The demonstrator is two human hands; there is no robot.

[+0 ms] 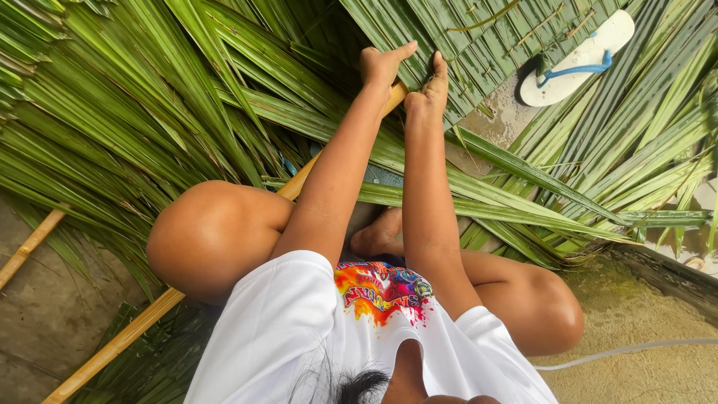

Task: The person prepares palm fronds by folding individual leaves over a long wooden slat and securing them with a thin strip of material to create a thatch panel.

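I sit on the ground with knees bent, looking down my arms. My left hand (381,65) presses on folded green palm leaves (479,45) laid over a bamboo pole (112,348), thumb stretched out. My right hand (429,91) pinches a leaf fold right beside it, where the pole's end (396,96) shows between both hands. The pole runs diagonally from lower left, under my left knee, up to my hands. The folded leaves form a stitched panel at the top centre.
Loose long palm fronds (134,112) cover the ground left and right. A white flip-flop with blue strap (577,58) lies at the upper right. Another bamboo stick (30,243) lies at the left. A thin white hose (636,349) crosses concrete at the lower right.
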